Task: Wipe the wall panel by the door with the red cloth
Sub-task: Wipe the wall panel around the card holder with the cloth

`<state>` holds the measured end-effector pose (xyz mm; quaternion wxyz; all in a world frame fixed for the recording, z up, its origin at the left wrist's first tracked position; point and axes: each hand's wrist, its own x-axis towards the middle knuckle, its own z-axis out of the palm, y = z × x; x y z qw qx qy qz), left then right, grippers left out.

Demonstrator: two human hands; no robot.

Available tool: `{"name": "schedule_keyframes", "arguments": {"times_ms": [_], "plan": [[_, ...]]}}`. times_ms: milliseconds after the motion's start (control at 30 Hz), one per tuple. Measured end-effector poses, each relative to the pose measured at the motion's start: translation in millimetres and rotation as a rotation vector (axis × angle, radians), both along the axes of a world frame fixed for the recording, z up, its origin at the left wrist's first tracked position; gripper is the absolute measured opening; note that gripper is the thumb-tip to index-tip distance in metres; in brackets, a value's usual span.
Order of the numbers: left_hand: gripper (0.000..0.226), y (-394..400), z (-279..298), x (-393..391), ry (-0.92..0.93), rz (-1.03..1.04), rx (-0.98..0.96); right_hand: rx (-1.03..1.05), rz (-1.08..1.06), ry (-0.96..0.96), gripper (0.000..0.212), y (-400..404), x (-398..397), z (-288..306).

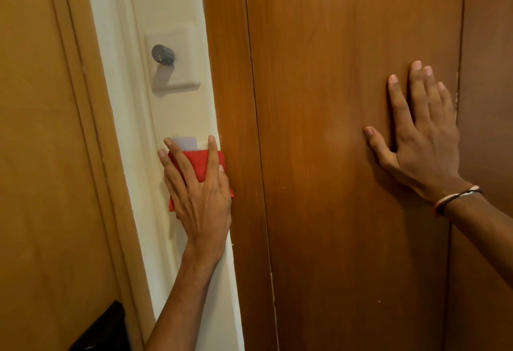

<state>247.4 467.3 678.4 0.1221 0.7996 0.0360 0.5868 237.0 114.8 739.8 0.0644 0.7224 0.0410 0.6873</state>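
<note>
While left hand (200,192) presses red cloth (198,166) flat, long axis vertical | right hand (416,139) spread on door (333,156)

The red cloth (198,166) is folded flat against the cream wall panel (177,117); it lies below the panel's grey dial, touching the wooden door frame.

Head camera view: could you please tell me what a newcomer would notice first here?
The red cloth stands out, pressed flat by the left hand against the cream wall panel. Above it sits a grey dimmer knob. The right hand lies open on the wooden door.
</note>
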Motion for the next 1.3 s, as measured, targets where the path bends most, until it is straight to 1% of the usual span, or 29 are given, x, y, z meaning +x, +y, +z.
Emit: {"name": "schedule_keyframes", "arguments": {"times_ms": [67, 200, 267, 367, 500, 633, 733, 833, 900, 967, 1000, 1167, 1200, 1300], "plan": [[0.061, 3, -1, 2, 0.001, -0.006, -0.003, -0.002, -0.003, 0.001, 0.082, 0, 1, 1], [0.061, 10, -32, -2, 0.040, -0.022, 0.033, 0.001, 0.006, -0.004, 0.082, 0, 1, 0], [0.062, 15, -29, 1, 0.036, -0.010, 0.054, 0.006, 0.002, -0.003, 0.081, 1, 1, -1], [0.065, 21, -11, 4, 0.014, 0.057, 0.148, 0.007, -0.008, -0.018, 0.080, 2, 1, -1], [0.063, 31, -15, 13, -0.119, 0.053, 0.309, 0.012, 0.001, -0.030, 0.080, 1, 2, -1], [0.070, 34, -35, 14, -0.097, 0.041, 0.373, 0.019, -0.011, -0.039, 0.079, 2, 3, -2], [0.071, 36, -19, 17, -0.114, 0.046, 0.419, 0.024, -0.019, -0.050, 0.079, 3, 3, -2], [0.067, 34, -4, 20, -0.123, 0.050, 0.387, 0.031, -0.025, -0.044, 0.079, 3, 3, -2], [0.062, 32, -22, 18, -0.104, 0.036, 0.396, 0.034, -0.028, -0.037, 0.079, 3, 3, -2], [0.061, 33, -45, 15, -0.071, 0.022, 0.426, 0.031, -0.026, -0.043, 0.079, 3, 3, -2], [0.062, 36, -48, 15, -0.067, 0.016, 0.430, 0.028, -0.025, -0.046, 0.079, 2, 3, -2], [0.066, 41, -8, 21, -0.097, 0.016, 0.359, 0.023, -0.007, -0.060, 0.080, 1, 6, -2], [0.066, 38, -7, 20, -0.092, 0.015, 0.340, 0.022, -0.009, -0.057, 0.080, 0, 7, -1], [0.061, 36, -29, 13, -0.048, -0.034, 0.289, 0.019, -0.014, -0.041, 0.080, 1, 6, -2]]}}
